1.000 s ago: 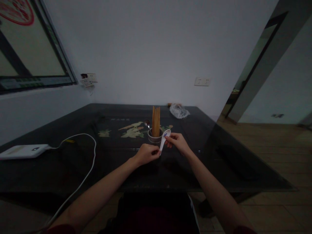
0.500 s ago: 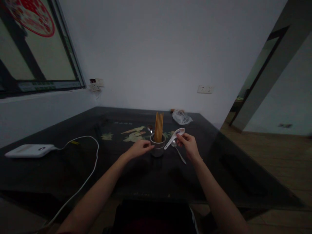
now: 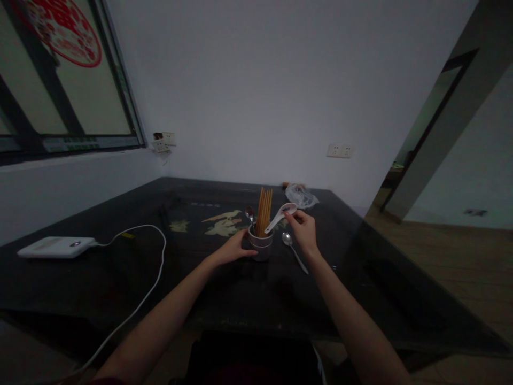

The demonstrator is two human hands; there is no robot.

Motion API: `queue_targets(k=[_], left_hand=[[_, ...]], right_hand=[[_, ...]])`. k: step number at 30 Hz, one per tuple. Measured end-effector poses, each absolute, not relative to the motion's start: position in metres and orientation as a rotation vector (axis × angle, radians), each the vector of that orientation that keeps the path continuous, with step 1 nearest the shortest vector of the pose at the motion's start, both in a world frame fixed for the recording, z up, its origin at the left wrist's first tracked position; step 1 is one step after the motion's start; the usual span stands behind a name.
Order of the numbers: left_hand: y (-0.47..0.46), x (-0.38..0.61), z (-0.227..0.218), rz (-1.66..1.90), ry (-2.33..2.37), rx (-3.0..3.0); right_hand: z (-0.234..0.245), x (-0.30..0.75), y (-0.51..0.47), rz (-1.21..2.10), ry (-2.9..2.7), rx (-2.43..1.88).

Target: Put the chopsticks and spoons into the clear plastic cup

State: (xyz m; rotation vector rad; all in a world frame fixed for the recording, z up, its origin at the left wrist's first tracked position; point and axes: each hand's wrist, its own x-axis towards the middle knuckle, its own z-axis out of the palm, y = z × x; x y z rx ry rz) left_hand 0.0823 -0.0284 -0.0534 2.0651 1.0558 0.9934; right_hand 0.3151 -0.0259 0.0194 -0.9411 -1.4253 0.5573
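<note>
A grey cup (image 3: 261, 249) stands upright on the dark table, holding several wooden chopsticks (image 3: 264, 211) and a metal spoon (image 3: 250, 215) with its bowl up. My left hand (image 3: 234, 249) wraps round the cup's left side, thumb in front. Between the fingers of my right hand (image 3: 301, 229) is a white soup spoon (image 3: 279, 216), pinched near its bowl. Its handle slants down to the left, with the tip at the cup's right rim; whether it touches I cannot tell. A second metal spoon (image 3: 297, 256) lies on the table below my right hand.
A white power bank (image 3: 56, 247) with a white cable (image 3: 159, 267) lies on the left of the table (image 3: 192, 299). Toward the back is a crumpled clear plastic bag (image 3: 301, 197). A dark flat object (image 3: 403, 291) rests at the right.
My right hand has lifted the soup spoon up and left, bringing its handle tip from beside the cup to the rim. My left hand has closed further round the cup.
</note>
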Motion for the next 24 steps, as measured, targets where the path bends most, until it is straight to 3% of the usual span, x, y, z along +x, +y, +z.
queue_targets(k=[13, 24], left_hand=[[-0.025, 0.099, -0.072, 1.079, 1.027, 1.876], [-0.028, 0.101, -0.07, 1.091, 1.049, 1.877]], right_hand=[[0.014, 0.273, -0.029, -0.055, -2.056, -1.388], [0.018, 0.268, -0.039, -0.174, -2.206, -1.6]])
